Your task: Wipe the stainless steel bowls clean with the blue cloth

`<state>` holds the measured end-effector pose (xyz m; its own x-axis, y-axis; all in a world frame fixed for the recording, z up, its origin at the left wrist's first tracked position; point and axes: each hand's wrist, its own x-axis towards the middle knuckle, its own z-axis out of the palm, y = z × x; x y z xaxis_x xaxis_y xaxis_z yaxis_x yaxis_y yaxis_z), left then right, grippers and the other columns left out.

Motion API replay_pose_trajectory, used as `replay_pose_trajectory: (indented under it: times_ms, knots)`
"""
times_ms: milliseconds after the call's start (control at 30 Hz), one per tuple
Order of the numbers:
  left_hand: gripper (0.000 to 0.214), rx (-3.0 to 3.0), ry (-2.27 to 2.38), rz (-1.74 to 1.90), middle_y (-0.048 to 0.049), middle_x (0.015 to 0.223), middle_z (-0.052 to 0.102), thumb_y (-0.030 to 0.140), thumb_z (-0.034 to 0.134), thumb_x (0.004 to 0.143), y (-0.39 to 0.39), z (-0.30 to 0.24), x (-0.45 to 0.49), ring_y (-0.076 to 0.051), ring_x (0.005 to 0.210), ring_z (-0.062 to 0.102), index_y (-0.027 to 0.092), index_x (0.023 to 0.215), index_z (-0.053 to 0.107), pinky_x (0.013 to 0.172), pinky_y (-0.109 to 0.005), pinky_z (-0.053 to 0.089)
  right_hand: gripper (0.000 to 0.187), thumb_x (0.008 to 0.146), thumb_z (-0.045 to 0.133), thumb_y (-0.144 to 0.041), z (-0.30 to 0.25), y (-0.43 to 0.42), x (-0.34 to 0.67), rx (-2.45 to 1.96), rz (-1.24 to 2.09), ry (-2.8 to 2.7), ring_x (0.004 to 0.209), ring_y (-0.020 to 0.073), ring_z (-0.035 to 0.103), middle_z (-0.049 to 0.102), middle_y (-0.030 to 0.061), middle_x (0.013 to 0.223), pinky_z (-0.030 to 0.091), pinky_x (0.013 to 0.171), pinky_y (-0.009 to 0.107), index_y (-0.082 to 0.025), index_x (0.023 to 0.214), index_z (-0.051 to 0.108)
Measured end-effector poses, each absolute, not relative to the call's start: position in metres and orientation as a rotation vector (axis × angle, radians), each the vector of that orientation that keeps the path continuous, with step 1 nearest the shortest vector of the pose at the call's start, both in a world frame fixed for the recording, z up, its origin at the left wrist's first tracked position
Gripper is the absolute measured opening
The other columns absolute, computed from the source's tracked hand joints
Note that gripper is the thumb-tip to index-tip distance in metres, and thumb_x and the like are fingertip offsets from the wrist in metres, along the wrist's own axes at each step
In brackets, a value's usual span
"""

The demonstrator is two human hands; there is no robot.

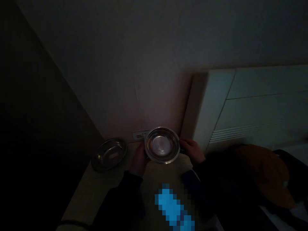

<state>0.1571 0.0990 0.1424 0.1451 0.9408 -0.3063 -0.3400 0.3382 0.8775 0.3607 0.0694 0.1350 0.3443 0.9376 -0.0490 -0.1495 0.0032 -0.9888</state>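
A shiny round metal bowl is held between my two hands above a small wooden tabletop. My left hand grips the bowl's left side; its fingers are partly hidden behind the rim. At the right edge, my right hand closes on the rim with fingers bent. The bowl is tilted toward me, and its inside shows nothing but reflections. To the left, a second metal bowl rests on the tabletop near the wall.
Behind the held bowl, a wall socket sits low on the wall. A pale headboard stands at the right, with an orange cap below it. A bright blue pixelated patch covers something in front. The room is very dim.
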Motion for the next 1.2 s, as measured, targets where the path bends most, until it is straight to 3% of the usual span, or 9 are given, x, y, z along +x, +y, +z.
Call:
replay_pose_trajectory:
  times_ms: [333,533,633,767,933,1067,1200]
  knots:
    - [0.019,0.739,1.108,1.137,-0.0067,0.071,0.069,0.031,0.072,0.066,0.168,0.125,0.176,-0.016,0.063,0.062,0.013,0.071,0.068,0.061,-0.029,0.050,0.020,0.065,0.070,-0.031,0.132,0.140,0.389,-1.421,0.828,-0.898,0.061,0.0179,0.064,0.072,0.0052,0.076,0.054,0.056,0.032,-0.018,0.080,0.073]
    - [0.022,0.699,1.101,1.191,-0.0073,0.077,0.071,0.029,0.075,0.063,0.179,0.117,0.178,-0.016,0.066,0.063,0.012,0.075,0.068,0.064,-0.030,0.051,0.016,0.069,0.067,-0.027,0.126,0.151,0.391,-1.458,0.783,-0.936,0.066,0.0186,0.066,0.073,0.0059,0.080,0.055,0.056,0.029,-0.017,0.079,0.073]
    - [0.029,0.690,1.089,1.182,-0.0067,0.081,0.071,0.029,0.076,0.063,0.177,0.115,0.178,-0.015,0.067,0.064,0.013,0.086,0.068,0.063,-0.028,0.051,0.019,0.071,0.066,-0.028,0.120,0.153,0.390,-1.464,0.787,-0.951,0.067,0.0184,0.067,0.073,0.0061,0.080,0.056,0.056,0.028,-0.015,0.084,0.072]
    - [0.041,0.656,1.074,1.159,-0.0063,0.084,0.071,0.028,0.071,0.070,0.176,0.113,0.176,-0.014,0.064,0.064,0.015,0.108,0.062,0.060,-0.028,0.052,0.027,0.074,0.064,-0.031,0.111,0.156,0.386,-1.468,0.822,-0.987,0.066,0.0174,0.067,0.073,0.0068,0.081,0.056,0.056,0.026,-0.014,0.094,0.070]
    - [0.032,0.628,1.083,1.178,-0.0071,0.092,0.070,0.022,0.061,0.080,0.173,0.114,0.165,-0.012,0.067,0.064,0.014,0.111,0.061,0.060,-0.024,0.052,0.028,0.078,0.060,-0.030,0.103,0.156,0.390,-1.521,0.857,-1.042,0.068,0.0161,0.068,0.073,0.0077,0.085,0.055,0.057,0.024,-0.013,0.099,0.069]
    - [0.029,0.649,1.123,1.196,-0.0083,0.103,0.069,0.023,0.059,0.082,0.167,0.116,0.144,-0.013,0.073,0.065,0.015,0.109,0.062,0.062,-0.024,0.053,0.020,0.077,0.059,-0.026,0.086,0.152,0.405,-1.664,0.815,-1.024,0.065,0.0140,0.067,0.073,0.0067,0.083,0.050,0.050,0.019,-0.015,0.089,0.071]
    - [0.026,0.643,1.216,1.168,-0.0080,0.106,0.068,0.023,0.060,0.081,0.153,0.116,0.122,-0.013,0.075,0.065,0.016,0.106,0.063,0.064,-0.025,0.053,0.013,0.075,0.061,-0.024,0.063,0.146,0.415,-1.778,0.865,-0.974,0.055,0.0126,0.062,0.069,0.0037,0.064,0.042,0.041,0.017,-0.015,0.077,0.071]
